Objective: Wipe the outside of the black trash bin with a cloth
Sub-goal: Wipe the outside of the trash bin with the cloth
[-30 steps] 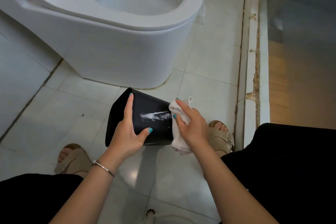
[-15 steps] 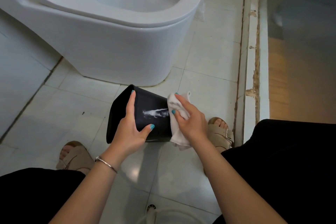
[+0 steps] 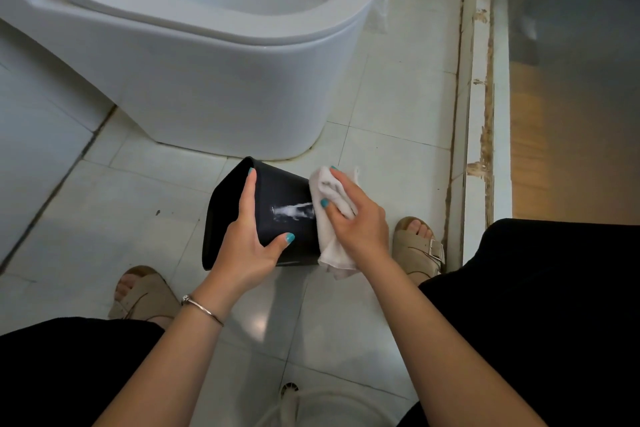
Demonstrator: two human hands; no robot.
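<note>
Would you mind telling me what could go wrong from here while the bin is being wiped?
The black trash bin is tipped on the tile floor, steadied only by the left hand; a firm push might slide it. The cloth in the right hand may smear the white streak rather than lift it. Its loose end hangs near the floor.

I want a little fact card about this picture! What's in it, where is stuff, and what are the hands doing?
place: bathroom with pale floor tiles
bin: black trash bin, tipped on its side in front of the toilet
mark: white smear on the bin's side
left hand: left hand grips the bin near its open end
right hand: right hand presses a white cloth against the bin's other end
feet: tan sandals on either side of the bin
</note>
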